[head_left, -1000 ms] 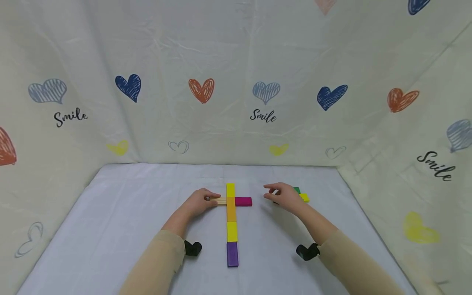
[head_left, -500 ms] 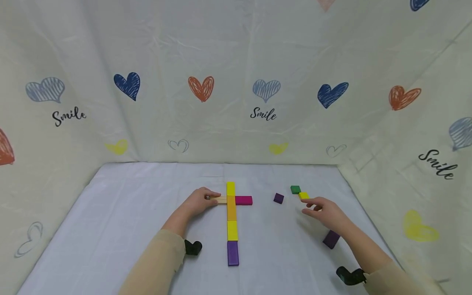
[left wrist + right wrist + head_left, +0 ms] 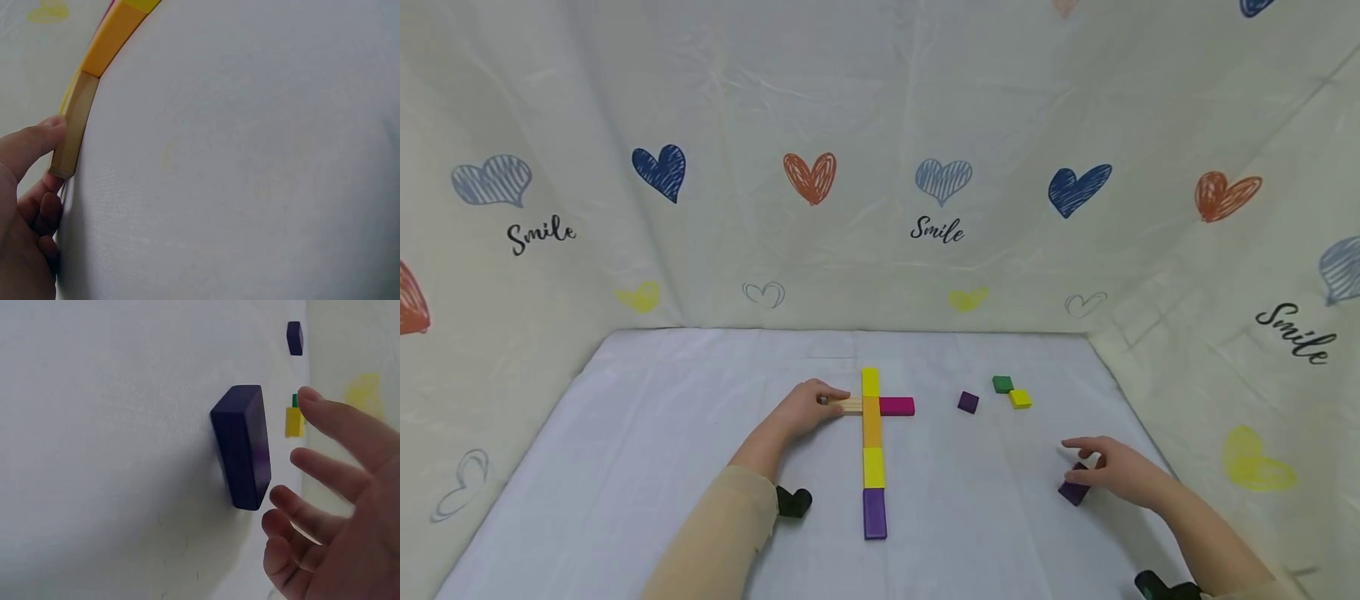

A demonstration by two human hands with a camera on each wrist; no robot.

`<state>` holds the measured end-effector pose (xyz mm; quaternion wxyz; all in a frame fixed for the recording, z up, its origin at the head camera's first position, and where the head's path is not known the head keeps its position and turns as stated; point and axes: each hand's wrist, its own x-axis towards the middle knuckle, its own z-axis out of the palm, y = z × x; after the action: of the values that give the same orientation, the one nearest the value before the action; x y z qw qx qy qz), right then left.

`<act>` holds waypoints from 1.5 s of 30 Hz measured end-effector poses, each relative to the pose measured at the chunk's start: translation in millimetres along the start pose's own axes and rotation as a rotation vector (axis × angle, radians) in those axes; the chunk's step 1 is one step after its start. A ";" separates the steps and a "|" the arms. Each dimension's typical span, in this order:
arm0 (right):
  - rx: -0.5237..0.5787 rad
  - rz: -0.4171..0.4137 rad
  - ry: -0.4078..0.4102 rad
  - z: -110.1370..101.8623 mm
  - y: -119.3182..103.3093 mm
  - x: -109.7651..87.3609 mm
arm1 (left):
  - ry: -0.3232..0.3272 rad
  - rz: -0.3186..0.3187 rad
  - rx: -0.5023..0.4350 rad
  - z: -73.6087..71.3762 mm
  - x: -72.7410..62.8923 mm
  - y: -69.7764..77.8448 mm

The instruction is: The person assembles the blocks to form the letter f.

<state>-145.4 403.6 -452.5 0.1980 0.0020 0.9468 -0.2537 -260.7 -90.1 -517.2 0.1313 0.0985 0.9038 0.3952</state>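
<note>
My left hand pinches the outer end of a plain wooden block, which lies flat against the left side of an orange block. Above and below the orange block in the same column are a yellow block, a second yellow block and a purple block. Off the column's right side extends a magenta block. My right hand is over a dark purple block at the right, fingers spread around it, and the right wrist view shows a gap between fingers and block.
Toward the back right of the white-covered table lie a small dark purple block, a small green block and a small yellow block. A white sheet printed with hearts hangs behind and along the sides.
My right hand has moved right and toward me, from beside the small blocks to the dark purple block. My left hand has stayed on the wooden block.
</note>
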 end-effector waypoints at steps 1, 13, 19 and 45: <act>0.001 0.000 -0.013 0.0 3.4 -1.0 | 0.000 -0.001 -0.002 0.0 -0.2 0.3; -0.035 0.021 -0.064 7.0 23.1 1.1 | -0.013 -0.021 -0.008 -1.2 -2.2 2.8; -0.012 -0.002 -0.036 8.5 21.2 4.3 | -0.008 -0.018 0.007 -1.0 -1.9 3.3; 0.234 0.054 0.052 2.0 -1.0 17.2 | -0.010 0.002 -0.005 -1.9 -2.4 1.8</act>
<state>-160.5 400.1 -460.0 0.1787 0.0571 0.9150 -0.3571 -258.9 -90.8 -514.2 0.1356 0.1011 0.9020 0.3972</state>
